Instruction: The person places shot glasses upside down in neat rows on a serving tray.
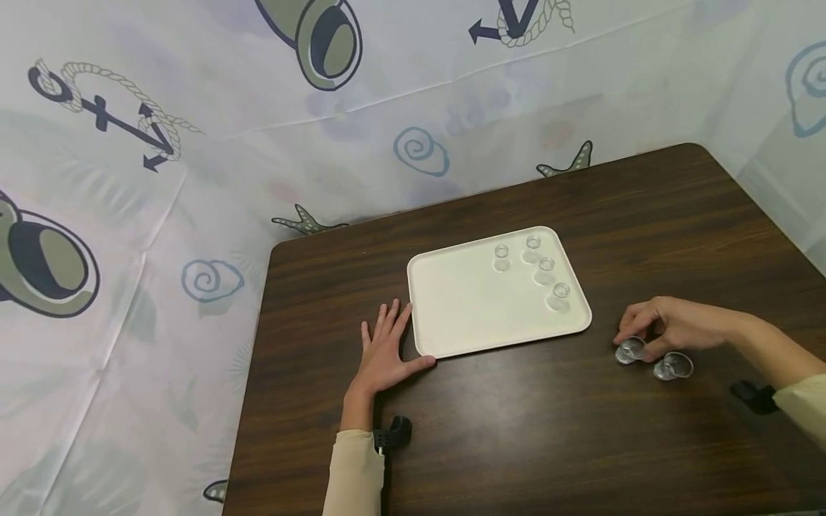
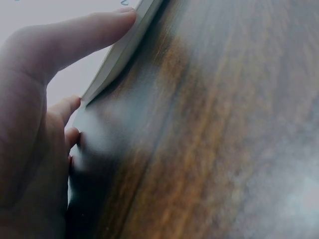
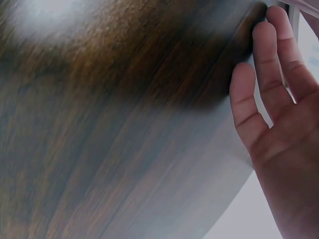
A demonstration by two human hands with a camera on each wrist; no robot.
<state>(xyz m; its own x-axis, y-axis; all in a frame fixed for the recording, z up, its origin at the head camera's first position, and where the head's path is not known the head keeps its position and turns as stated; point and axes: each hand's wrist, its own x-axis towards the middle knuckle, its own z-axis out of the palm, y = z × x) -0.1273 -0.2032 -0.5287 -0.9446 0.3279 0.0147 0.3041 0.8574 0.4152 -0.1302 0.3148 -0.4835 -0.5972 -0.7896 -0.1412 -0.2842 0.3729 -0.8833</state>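
My left hand (image 1: 385, 358) lies with spread, straight fingers at the near left corner of a white rectangular tray (image 1: 452, 308). Its thumb rests against the tray's rim, also seen in the left wrist view. Off the tray's right side, my right hand (image 1: 674, 326) pinches a small clear cup (image 1: 629, 351) between thumb and fingers, low over the table. Just right of it stands a second clear cup (image 1: 673, 366), close to the thumb. In the right wrist view three fingers (image 3: 244, 92) show; the pinched cup is mostly out of frame.
Several small clear cups (image 1: 546, 265) stand on the right half of the tray. All of this is on a dark wood-grain table (image 1: 516, 430). A pale printed cloth (image 1: 323, 165) hangs behind and beside the table. Each wrist wears a black camera (image 1: 393, 433).
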